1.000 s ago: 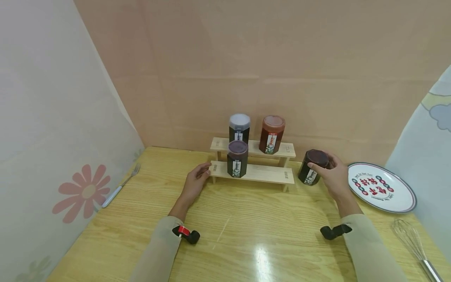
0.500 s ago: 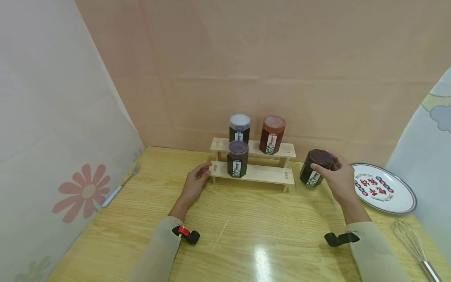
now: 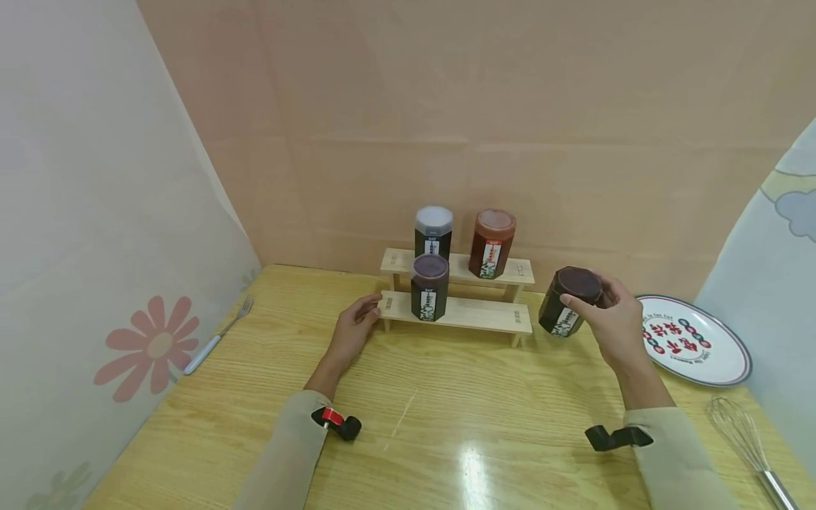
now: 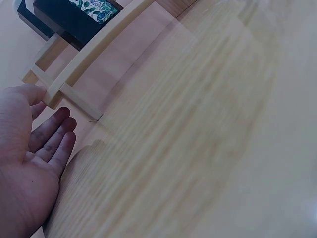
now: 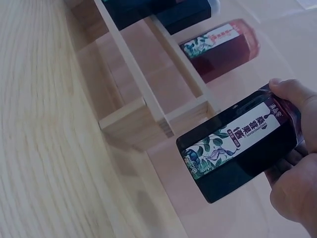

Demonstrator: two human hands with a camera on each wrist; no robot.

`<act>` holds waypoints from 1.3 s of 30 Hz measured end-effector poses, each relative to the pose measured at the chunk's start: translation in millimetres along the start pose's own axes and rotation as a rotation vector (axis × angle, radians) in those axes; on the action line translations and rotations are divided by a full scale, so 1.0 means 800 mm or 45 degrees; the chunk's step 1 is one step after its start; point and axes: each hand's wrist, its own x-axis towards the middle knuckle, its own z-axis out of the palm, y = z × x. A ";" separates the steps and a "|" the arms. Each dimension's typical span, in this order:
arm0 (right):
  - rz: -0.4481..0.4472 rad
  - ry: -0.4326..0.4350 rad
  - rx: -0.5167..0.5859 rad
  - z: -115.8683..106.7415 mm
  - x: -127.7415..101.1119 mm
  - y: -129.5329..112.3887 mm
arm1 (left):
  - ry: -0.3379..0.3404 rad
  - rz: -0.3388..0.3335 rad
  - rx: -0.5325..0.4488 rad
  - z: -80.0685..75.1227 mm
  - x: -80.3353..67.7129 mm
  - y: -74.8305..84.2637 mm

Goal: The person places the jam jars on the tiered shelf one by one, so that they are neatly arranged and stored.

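My right hand [image 3: 615, 319] grips a dark octagonal jam jar [image 3: 561, 312] by its upper part, thumb on the near side. The jar leans, right of a two-step wooden stand [image 3: 491, 315]. In the right wrist view, its purple-and-white label [image 5: 233, 136] faces the camera, and its base is close to the stand's end. My left hand [image 3: 353, 326] pinches the left end of the lower step between thumb and index finger; its other fingers [image 4: 64, 146] lie loose below. A purple-lidded jar [image 3: 429, 294] stands on that step. The upper step bears a white-lidded jar [image 3: 433, 227] and a red-lidded jar [image 3: 493, 244].
A white oval plate [image 3: 727, 354] with red lettering lies at the right, and a wire whisk [image 3: 749, 439] is in front of it. A fork [image 3: 217, 340] lies at the table's left edge. A pinkish backdrop [image 3: 510, 106] rises behind the table [image 3: 395, 453].
My right hand has moved slightly right with the dark jar, then lifted it a little with its base swinging toward the stand. My left hand has stayed at the stand's end.
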 end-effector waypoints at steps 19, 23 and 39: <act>-0.091 -0.090 0.008 0.058 -0.007 -0.017 | 0.003 0.008 -0.004 -0.001 0.002 0.003; -0.103 -0.112 0.008 0.072 -0.008 -0.015 | 0.007 0.024 0.002 -0.001 0.005 -0.003; -0.029 -0.186 -0.140 0.114 -0.011 -0.010 | -0.010 0.002 -0.004 -0.002 0.001 -0.004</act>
